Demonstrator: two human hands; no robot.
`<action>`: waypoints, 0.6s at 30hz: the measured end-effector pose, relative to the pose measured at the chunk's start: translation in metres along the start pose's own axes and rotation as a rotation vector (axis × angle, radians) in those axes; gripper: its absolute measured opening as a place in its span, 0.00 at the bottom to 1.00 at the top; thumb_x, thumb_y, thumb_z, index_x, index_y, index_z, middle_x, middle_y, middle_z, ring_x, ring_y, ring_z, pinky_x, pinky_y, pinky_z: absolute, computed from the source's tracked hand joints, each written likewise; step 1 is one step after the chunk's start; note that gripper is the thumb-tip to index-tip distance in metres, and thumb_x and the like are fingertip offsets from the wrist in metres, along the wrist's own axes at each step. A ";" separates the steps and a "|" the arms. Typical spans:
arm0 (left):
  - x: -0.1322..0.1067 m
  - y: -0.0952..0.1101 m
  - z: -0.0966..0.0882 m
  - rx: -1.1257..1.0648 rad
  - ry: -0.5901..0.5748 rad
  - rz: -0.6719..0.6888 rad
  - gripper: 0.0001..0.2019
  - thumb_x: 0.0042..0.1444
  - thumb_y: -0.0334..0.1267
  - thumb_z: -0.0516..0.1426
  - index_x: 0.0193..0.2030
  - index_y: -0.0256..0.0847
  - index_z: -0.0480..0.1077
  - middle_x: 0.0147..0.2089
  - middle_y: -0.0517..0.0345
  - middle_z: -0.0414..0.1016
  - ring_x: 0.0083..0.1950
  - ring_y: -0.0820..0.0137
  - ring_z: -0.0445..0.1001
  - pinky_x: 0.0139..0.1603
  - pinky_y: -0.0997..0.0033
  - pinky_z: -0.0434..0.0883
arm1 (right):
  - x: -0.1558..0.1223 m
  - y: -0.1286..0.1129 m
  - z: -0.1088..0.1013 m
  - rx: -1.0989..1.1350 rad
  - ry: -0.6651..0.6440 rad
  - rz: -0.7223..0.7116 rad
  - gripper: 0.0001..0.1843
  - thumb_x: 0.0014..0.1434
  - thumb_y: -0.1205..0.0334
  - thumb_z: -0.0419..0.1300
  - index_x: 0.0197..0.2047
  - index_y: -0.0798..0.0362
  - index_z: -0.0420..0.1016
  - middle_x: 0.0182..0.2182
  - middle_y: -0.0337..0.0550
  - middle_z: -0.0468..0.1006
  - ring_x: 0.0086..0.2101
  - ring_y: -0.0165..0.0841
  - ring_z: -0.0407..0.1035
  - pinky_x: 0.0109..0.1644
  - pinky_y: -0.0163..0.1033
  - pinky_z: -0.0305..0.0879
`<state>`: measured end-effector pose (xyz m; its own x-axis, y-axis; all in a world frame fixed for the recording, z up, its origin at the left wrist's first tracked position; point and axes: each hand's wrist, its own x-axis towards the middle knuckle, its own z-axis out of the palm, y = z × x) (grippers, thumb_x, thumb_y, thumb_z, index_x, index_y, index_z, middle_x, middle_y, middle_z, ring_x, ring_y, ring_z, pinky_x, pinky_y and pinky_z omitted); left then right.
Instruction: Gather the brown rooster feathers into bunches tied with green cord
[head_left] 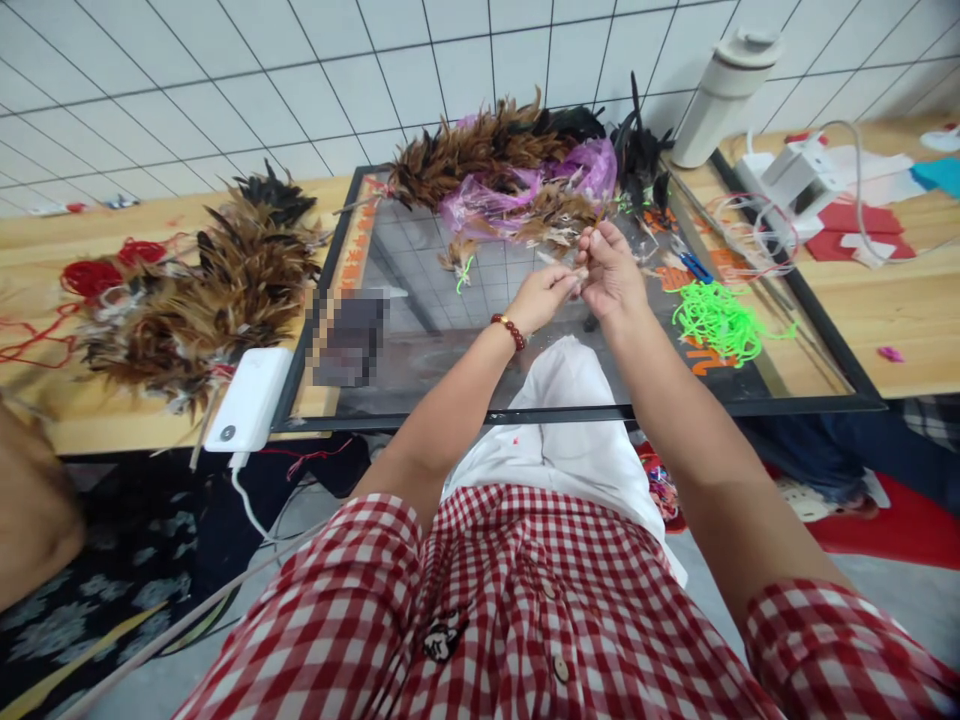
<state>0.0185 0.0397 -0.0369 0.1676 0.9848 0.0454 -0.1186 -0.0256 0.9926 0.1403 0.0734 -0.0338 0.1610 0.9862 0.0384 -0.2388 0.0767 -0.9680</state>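
Observation:
My left hand [546, 295], with a beaded bracelet at its wrist, is closed in a pinch; what lies in its fingertips is too small to make out. Touching it or very close, my right hand [611, 270] pinches a small brown feather [599, 216] whose tip sticks up above the fingers. Both hands are over a glass panel with a black frame [450, 415]. Beyond them lie loose brown feathers [559, 215] on a purple plastic bag [495, 200]. A feather tied with green cord [465, 272] rests on the glass to the left.
Feather bundles lie behind [487, 150] and left [225, 290]. Right of my hands are bright green cords [716, 320] and a blue-handled tool [696, 265]. A white bottle [724, 95], power strip [795, 180], power bank [250, 400] and red cord [94, 278] surround the panel.

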 end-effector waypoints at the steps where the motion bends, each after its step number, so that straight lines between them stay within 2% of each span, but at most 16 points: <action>1: -0.001 -0.001 0.000 0.094 -0.060 0.029 0.14 0.57 0.30 0.64 0.21 0.39 0.70 0.22 0.63 0.70 0.28 0.76 0.65 0.37 0.75 0.65 | 0.002 0.003 -0.001 -0.019 -0.011 -0.029 0.19 0.58 0.47 0.70 0.48 0.44 0.72 0.46 0.42 0.80 0.49 0.36 0.77 0.43 0.39 0.77; 3: -0.002 -0.001 0.000 0.205 -0.116 0.058 0.14 0.60 0.30 0.62 0.22 0.39 0.70 0.22 0.63 0.70 0.27 0.76 0.65 0.35 0.76 0.64 | 0.006 0.006 -0.005 -0.067 -0.044 -0.080 0.17 0.60 0.47 0.67 0.49 0.44 0.73 0.48 0.44 0.80 0.50 0.36 0.77 0.46 0.40 0.77; 4: -0.002 0.000 -0.001 0.188 -0.083 0.062 0.14 0.60 0.30 0.62 0.23 0.40 0.71 0.23 0.63 0.70 0.27 0.77 0.65 0.34 0.76 0.64 | 0.007 0.006 -0.008 -0.118 -0.061 -0.112 0.17 0.62 0.47 0.65 0.50 0.44 0.73 0.49 0.45 0.80 0.51 0.37 0.77 0.47 0.42 0.77; 6: 0.000 0.004 -0.003 0.062 0.004 0.042 0.13 0.62 0.33 0.61 0.26 0.40 0.70 0.24 0.63 0.70 0.26 0.78 0.65 0.32 0.77 0.64 | 0.007 0.002 -0.012 -0.297 -0.067 -0.216 0.17 0.64 0.47 0.61 0.53 0.44 0.74 0.52 0.47 0.79 0.54 0.41 0.75 0.50 0.47 0.77; 9: 0.001 0.013 -0.004 -0.169 0.112 -0.019 0.15 0.64 0.37 0.61 0.26 0.39 0.67 0.25 0.64 0.68 0.25 0.80 0.63 0.30 0.79 0.64 | -0.003 -0.010 -0.013 -0.681 -0.063 -0.443 0.20 0.65 0.51 0.59 0.59 0.41 0.75 0.60 0.48 0.76 0.64 0.47 0.68 0.59 0.56 0.72; 12: 0.002 0.019 -0.004 -0.313 0.172 -0.086 0.14 0.65 0.38 0.61 0.27 0.39 0.67 0.24 0.65 0.65 0.24 0.81 0.63 0.29 0.79 0.64 | -0.017 -0.019 -0.009 -0.901 -0.149 -0.554 0.19 0.63 0.58 0.61 0.57 0.41 0.78 0.61 0.47 0.76 0.65 0.49 0.65 0.67 0.60 0.63; 15: 0.002 0.023 -0.006 -0.394 0.232 -0.135 0.12 0.66 0.42 0.60 0.32 0.40 0.69 0.25 0.65 0.66 0.25 0.81 0.66 0.29 0.79 0.65 | -0.024 -0.018 -0.005 -0.939 -0.154 -0.517 0.09 0.62 0.61 0.62 0.45 0.47 0.82 0.49 0.49 0.84 0.56 0.49 0.73 0.66 0.61 0.62; 17: 0.003 0.024 -0.007 -0.413 0.277 -0.151 0.12 0.66 0.43 0.60 0.33 0.41 0.69 0.25 0.65 0.66 0.26 0.80 0.68 0.31 0.79 0.66 | -0.025 -0.017 -0.004 -0.860 -0.082 -0.453 0.05 0.62 0.61 0.63 0.36 0.49 0.80 0.37 0.47 0.84 0.46 0.45 0.76 0.62 0.58 0.65; 18: 0.003 0.024 -0.008 -0.409 0.294 -0.151 0.12 0.66 0.43 0.61 0.33 0.41 0.69 0.25 0.65 0.66 0.27 0.80 0.69 0.31 0.79 0.66 | -0.024 -0.017 -0.003 -0.775 -0.054 -0.412 0.06 0.62 0.61 0.63 0.33 0.50 0.78 0.32 0.46 0.82 0.41 0.42 0.76 0.58 0.54 0.67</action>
<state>0.0083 0.0433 -0.0137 -0.0625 0.9805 -0.1864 -0.4970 0.1314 0.8577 0.1435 0.0479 -0.0194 0.0408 0.9092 0.4143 0.5489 0.3261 -0.7697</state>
